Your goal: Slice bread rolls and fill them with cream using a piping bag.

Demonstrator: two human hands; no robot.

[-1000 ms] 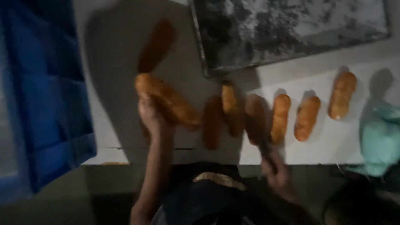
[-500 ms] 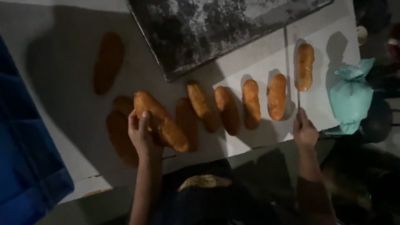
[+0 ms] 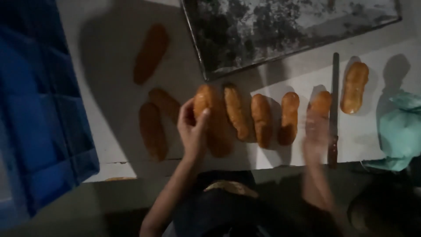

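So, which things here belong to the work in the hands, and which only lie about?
In the work:
- left hand, holding one bread roll
- right hand, blurred, over the row of rolls
- knife, flat beside the right hand

Lying about:
- baking tray
- blue crate
- green bag
- three rolls in shadow

The left hand (image 3: 193, 127) curls its fingers and thumb around the near end of a loaf (image 3: 210, 118), forearm rising from below. The right hand (image 3: 315, 136) – blurred, fingers spread flat – hovers well right of that loaf, gripping nothing.
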